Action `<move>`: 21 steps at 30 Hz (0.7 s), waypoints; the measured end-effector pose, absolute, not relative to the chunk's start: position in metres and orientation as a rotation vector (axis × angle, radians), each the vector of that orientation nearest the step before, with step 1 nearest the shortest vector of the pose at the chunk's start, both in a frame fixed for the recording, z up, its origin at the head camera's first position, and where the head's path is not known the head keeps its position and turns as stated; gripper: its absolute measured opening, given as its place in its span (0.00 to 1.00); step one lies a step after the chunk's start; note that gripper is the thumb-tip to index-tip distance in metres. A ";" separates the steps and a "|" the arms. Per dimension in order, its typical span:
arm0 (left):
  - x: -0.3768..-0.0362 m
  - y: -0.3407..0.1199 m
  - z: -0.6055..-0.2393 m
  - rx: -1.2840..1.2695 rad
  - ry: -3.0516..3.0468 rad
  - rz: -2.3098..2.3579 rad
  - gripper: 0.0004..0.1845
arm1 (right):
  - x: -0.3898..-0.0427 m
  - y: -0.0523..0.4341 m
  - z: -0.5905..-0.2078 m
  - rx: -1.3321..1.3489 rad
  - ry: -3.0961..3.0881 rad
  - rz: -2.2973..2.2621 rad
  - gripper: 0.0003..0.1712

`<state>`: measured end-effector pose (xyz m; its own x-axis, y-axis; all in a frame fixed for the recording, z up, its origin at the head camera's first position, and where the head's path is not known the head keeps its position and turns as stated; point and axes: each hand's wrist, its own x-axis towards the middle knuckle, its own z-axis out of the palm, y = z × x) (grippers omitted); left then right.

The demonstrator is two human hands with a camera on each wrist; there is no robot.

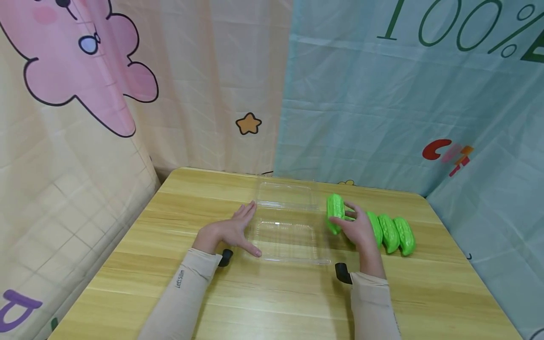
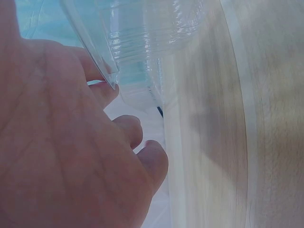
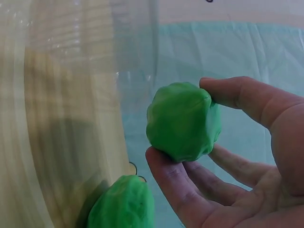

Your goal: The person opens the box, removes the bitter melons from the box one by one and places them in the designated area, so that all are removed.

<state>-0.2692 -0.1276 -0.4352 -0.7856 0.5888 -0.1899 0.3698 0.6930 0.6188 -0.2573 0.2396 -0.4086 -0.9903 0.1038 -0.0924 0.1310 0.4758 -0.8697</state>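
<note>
A clear plastic clamshell box (image 1: 293, 260) lies with its lid (image 1: 286, 205) folded back away from the person. My left hand (image 1: 231, 233) spreads along the box's left side, thumb by the near corner and fingers by the hinge. The left wrist view has the box's clear rim (image 2: 102, 69) overlapping the fingertips. To the right of the box, my right hand (image 1: 357, 226) pinches a green, bumpy bitter melon (image 1: 335, 212) between thumb and fingers. It shows end-on as a bitter melon (image 3: 180, 121) in the right wrist view, raised above the table.
Several more bitter melons (image 1: 390, 233) lie side by side in a row to the right of my right hand, one partly hidden behind it. The wooden table (image 1: 272, 297) ends at a printed curtain (image 1: 352, 94) at the back.
</note>
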 end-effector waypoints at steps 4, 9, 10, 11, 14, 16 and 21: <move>-0.269 -0.128 -0.435 0.745 2.532 0.799 0.79 | -0.259 0.243 -0.414 0.236 2.719 -1.512 0.47; -0.269 -0.128 -0.435 0.747 2.532 0.795 0.79 | -0.262 0.244 -0.423 0.239 2.766 -1.432 0.46; -0.268 -0.128 -0.435 0.746 2.531 0.794 0.79 | -0.262 0.244 -0.424 0.238 2.774 -1.421 0.46; -0.268 -0.128 -0.435 0.747 2.530 0.794 0.79 | -0.263 0.244 -0.426 0.238 2.781 -1.411 0.46; -0.268 -0.128 -0.434 0.747 2.528 0.798 0.79 | -0.263 0.244 -0.429 0.247 2.805 -1.374 0.46; -0.268 -0.128 -0.434 0.749 2.528 0.802 0.79 | -0.263 0.243 -0.431 0.249 2.825 -1.351 0.46; -0.268 -0.127 -0.433 0.754 2.528 0.803 0.79 | -0.263 0.241 -0.434 0.256 2.874 -1.308 0.45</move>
<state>-0.2680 -0.1269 -0.4330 -0.7830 0.5923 -0.1902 0.3739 0.6924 0.6170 -0.2627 0.2412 -0.4335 -0.9866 0.1575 -0.0427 0.1357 0.6459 -0.7513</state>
